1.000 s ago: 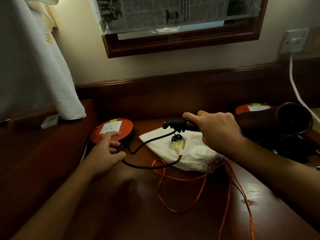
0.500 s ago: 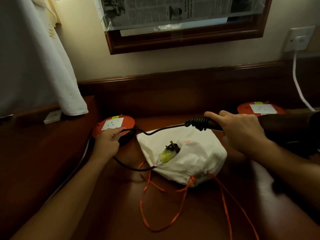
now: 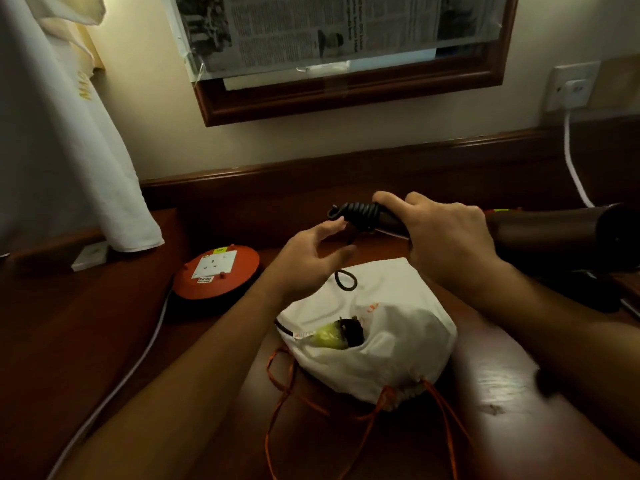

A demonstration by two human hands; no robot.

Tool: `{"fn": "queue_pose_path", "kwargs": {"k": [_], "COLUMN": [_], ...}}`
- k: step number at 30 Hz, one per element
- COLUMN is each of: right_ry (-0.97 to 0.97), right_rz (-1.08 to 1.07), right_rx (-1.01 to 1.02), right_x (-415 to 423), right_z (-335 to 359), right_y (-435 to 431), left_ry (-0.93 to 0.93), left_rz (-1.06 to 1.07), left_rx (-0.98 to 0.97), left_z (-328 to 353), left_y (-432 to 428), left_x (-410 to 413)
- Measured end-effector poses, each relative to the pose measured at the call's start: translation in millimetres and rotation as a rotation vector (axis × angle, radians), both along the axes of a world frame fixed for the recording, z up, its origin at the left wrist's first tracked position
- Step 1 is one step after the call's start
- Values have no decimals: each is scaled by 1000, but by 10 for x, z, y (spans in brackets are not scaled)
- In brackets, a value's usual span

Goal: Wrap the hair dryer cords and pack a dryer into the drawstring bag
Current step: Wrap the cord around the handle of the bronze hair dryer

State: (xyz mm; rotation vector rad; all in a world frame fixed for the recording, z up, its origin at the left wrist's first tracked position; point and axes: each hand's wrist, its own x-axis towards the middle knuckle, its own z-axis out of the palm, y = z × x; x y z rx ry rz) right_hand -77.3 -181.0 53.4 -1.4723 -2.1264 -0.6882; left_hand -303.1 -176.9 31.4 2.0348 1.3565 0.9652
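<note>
Both hands are working above the dark wooden surface [image 3: 114, 341]. The right hand [image 3: 446, 237] is wrapping its fingers firmly around the handle of the dark brown hair dryer [image 3: 554, 233], which is lying level in the air with its barrel pointing toward the right edge of the view. The black cord [image 3: 360, 214] is sitting in tight coils around the end of the handle, just left of the right thumb. The left hand [image 3: 311, 258] is hovering just beside and below those coils, its fingers spread loosely and partly curled, with one fingertip near the cord's outer turn; whether it is pinching the cord is unclear. A small loop of the black cord is hanging down below the left hand and resting against the top of the white drawstring bag [image 3: 398, 341].

The bag is lying on the surface beneath both forearms, its gathered mouth facing the camera and its orange drawstrings [image 3: 280, 386] trailing toward the near edge. A black plug [image 3: 349, 332] with a yellow-green wrapping is sitting on the bag's front.

To the left, an orange round socket reel [image 3: 216, 271] is resting on the surface, with a white cable [image 3: 114, 389] running from it toward the near left. A white towel [image 3: 69, 150] is hanging at far left. On the wall, a wooden frame [image 3: 346, 95] is holding newspaper [image 3: 311, 26], and a wall socket [image 3: 571, 84] with a white lead is showing at upper right.
</note>
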Motion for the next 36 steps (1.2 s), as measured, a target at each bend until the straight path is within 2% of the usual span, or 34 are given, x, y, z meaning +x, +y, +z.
{"fn": "queue_pose_path", "kwargs": {"k": [3, 8, 11, 14, 16, 24, 26, 28, 31, 36], "right_ry": [17, 43, 69, 25, -8, -190, -294, -350, -383, -349], "right_rz": [23, 44, 46, 29, 32, 58, 98, 160, 224, 317], "right_rx": [15, 22, 10, 15, 15, -14, -22, -23, -1, 97], "right_x": [-49, -106, -97, -56, -58, -171, -206, -224, -236, -182], "right_z": [50, 60, 57, 82, 94, 167, 159, 159, 184, 248], "right_y": [-7, 22, 96, 168, 188, 221, 197, 155, 84, 59], "left_ry": [-229, -381, -299, -235, -97, 798, 905, 939, 810, 269], "left_rz": [-49, 9, -14, 1, 16, -25, -71, -124, -113, -170], "left_rx": [-21, -113, -244, -256, -139, 585, 769, 873, 857, 373], "left_z": [-2, -73, -95, -26, 66, 508, 667, 787, 782, 662], "left_y": [12, -57, -124, -268, -302, -238, -173, -80, 75, 171], "left_x": [141, 366, 441, 491, 431, 89, -3, -93, -184, -228]}}
